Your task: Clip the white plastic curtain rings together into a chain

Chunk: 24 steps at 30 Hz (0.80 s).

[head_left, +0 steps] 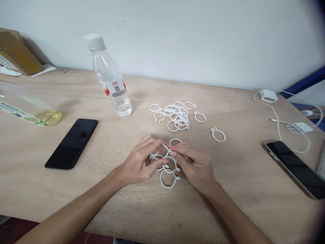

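Observation:
Between my two hands is a white plastic curtain ring with a small eyelet. My left hand grips its side with thumb and fingers. At the eyelet end, my right hand pinches it between thumb and forefinger. Several more white rings lie on the table just under my hands, among them a near ring in plain view; others are partly hidden by my fingers. Farther back sits a loose pile of similar rings, with two single rings, one of them, off to its right.
A water bottle stands behind my left hand. To the left are a black phone, a bottle with yellow liquid and a cardboard box. On the right lie another phone, a white charger and cables on the wooden table.

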Motion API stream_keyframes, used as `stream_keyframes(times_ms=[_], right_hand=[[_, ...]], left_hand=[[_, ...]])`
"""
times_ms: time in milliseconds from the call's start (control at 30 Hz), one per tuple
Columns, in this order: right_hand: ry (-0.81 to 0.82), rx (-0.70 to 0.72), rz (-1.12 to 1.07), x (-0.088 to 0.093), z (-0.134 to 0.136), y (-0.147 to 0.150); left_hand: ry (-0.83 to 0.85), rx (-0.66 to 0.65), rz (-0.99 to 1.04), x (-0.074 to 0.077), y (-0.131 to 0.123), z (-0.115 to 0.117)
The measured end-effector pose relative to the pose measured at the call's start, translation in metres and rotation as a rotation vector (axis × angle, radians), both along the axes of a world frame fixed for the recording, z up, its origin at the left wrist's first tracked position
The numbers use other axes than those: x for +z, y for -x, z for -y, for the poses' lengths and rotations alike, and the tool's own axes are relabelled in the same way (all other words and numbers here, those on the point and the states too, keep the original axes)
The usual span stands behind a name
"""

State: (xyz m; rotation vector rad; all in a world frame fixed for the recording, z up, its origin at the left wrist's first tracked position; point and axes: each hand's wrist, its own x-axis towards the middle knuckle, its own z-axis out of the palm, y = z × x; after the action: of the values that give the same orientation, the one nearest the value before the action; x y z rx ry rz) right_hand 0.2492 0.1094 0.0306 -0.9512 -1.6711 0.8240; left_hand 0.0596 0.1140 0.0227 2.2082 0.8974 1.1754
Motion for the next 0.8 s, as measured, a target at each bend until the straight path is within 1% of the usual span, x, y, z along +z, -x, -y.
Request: stream_keyframes(times_ms=[267,433,467,500,533,600,633,667,700,733,767,800], right_hand=[[-0.024,-0.009,0.028,-0.003,0.001,0.000],[-0.038,0.004,0.066,0.001,-0.001,-0.003],[-0.049,-0.039,0.100,0.002,-0.004,-0.008],[-0.063,-0.116,0.148,0.002,-0.008,-0.015],[-0.076,-0.237,0.209,0.003,-0.013,-0.024],[-0.137,-0.568,0.358,0.000,-0.025,-0.047],[-0.148,-0.703,0.449,-0.003,-0.032,-0.059],[-0.139,-0.804,0.543,-0.007,-0.038,-0.070],[-0.110,-0.850,0.631,-0.011,-0.043,-0.080],[-0.047,-0.865,0.712,-0.016,-0.047,-0.087],[0.012,-0.894,0.765,-0.020,-0.050,-0.092],[0.063,-0.894,0.804,-0.024,-0.051,-0.095]], left_hand=[[0.000,-0.013,-0.014,0.000,0.001,0.001],[-0.003,-0.009,-0.008,-0.002,0.000,0.001],[-0.007,-0.004,-0.008,-0.002,0.000,0.001],[-0.009,0.001,-0.011,-0.003,0.000,0.001],[-0.013,0.006,-0.016,-0.003,-0.001,0.001],[-0.019,0.013,-0.026,-0.003,-0.001,0.001],[-0.019,0.013,-0.032,-0.003,-0.001,0.001],[-0.017,0.013,-0.036,-0.003,-0.001,0.001],[-0.012,0.013,-0.042,-0.003,-0.001,0.001],[-0.008,0.013,-0.045,-0.002,-0.001,0.001],[-0.005,0.013,-0.046,-0.002,-0.001,0.001],[-0.002,0.013,-0.046,-0.001,-0.001,0.001]])
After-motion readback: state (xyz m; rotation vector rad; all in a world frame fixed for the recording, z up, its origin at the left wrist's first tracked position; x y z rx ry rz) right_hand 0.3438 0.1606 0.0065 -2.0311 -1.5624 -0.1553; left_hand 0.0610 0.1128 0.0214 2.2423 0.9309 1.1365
